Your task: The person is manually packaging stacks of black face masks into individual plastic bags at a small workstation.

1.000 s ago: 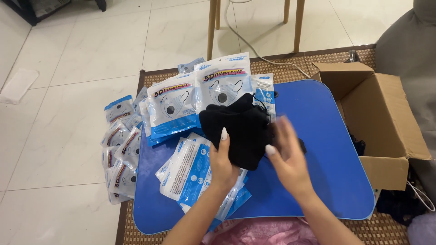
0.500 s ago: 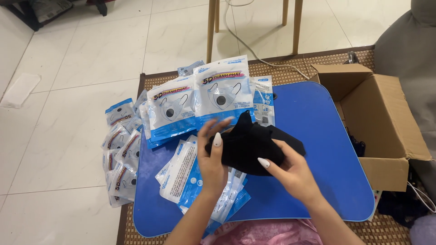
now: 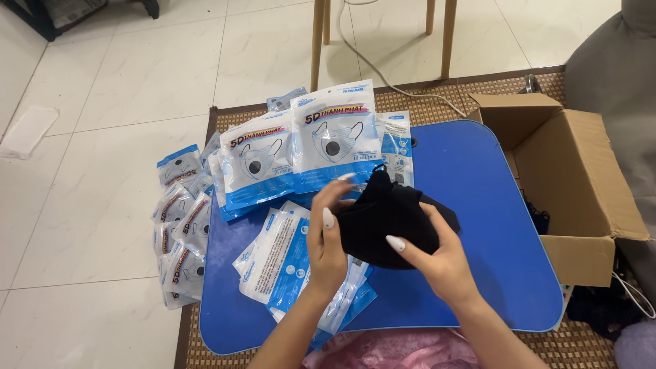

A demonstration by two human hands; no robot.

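**Black masks gathered over the blue table**

Black fabric fills both hands: a stack of masks (image 3: 389, 222) held just above the blue table (image 3: 492, 205), near its middle. Left hand (image 3: 328, 239) wraps the stack's near-left edge, fingers curled over the top; right hand (image 3: 437, 263) cups it from below and the right, thumb pressed on the front. Both hands closed on the stack, firmly by the look of it. Flat empty pouches (image 3: 287, 266) lie fanned out under the left wrist, filled packets (image 3: 301, 150) stand along the far edge, and more spill onto the tiles (image 3: 181, 225). An open cardboard box (image 3: 574, 178) sits to the right. This reads as squaring up the stack; sliding it into a pouch would need one hand freed.
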